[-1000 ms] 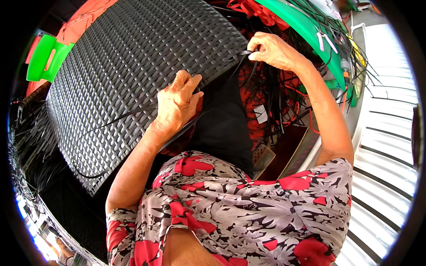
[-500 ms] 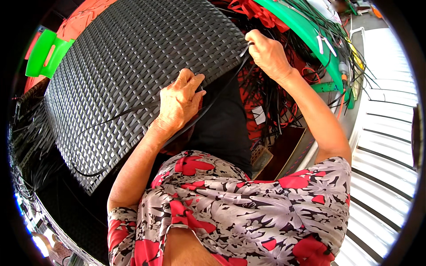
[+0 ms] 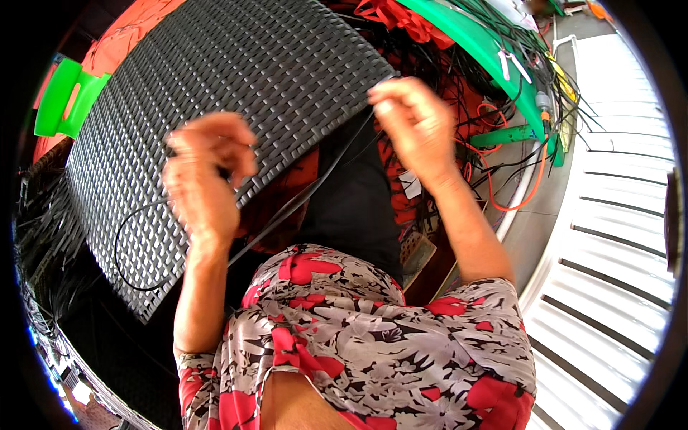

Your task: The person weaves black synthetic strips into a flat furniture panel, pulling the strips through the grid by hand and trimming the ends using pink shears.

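Strong daylight across the scene. At the right of the frame stands a white slatted plastic structure (image 3: 609,236), its bars curving with the lens. Beside it, a strip of grey concrete floor (image 3: 534,222) is visible. At the upper right a long green plastic board (image 3: 487,50) lies under a tangle of loose black and orange strands (image 3: 502,179). At the upper left sits a bright green plastic piece (image 3: 64,97) against an orange surface (image 3: 122,43).

Short-sleeved red, grey, white floral top (image 3: 373,344)
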